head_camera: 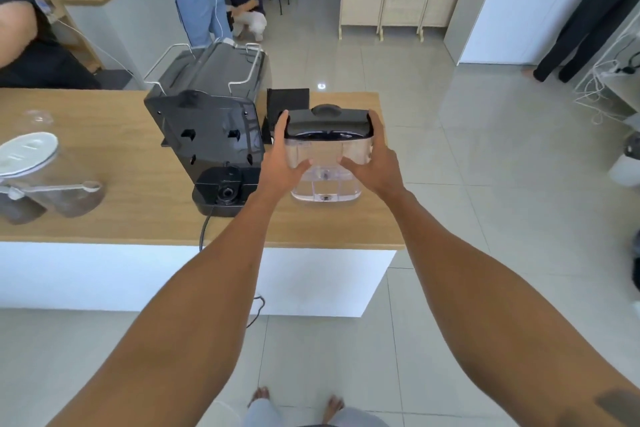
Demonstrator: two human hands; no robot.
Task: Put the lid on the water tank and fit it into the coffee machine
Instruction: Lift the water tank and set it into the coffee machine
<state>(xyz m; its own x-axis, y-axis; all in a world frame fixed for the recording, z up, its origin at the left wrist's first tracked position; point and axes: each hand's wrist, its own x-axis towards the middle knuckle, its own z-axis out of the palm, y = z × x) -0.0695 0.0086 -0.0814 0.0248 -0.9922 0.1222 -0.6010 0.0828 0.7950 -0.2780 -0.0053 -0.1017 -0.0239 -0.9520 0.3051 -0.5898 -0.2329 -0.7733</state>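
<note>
A clear plastic water tank (325,180) stands on the wooden counter (138,163), right of the black coffee machine (207,121). A black lid (329,126) sits on top of the tank. My left hand (282,159) grips the tank's left side, with fingers up by the lid's edge. On the right side my right hand (372,163) holds the tank, thumb across its front. The machine shows its back, where the empty tank bay and black base socket (227,192) face me.
Two lidded jars (38,177) with a scoop across them stand at the counter's left. A black box (288,101) stands behind the tank. The machine's cord (204,230) hangs over the front edge. Other people stand around the room beyond the counter.
</note>
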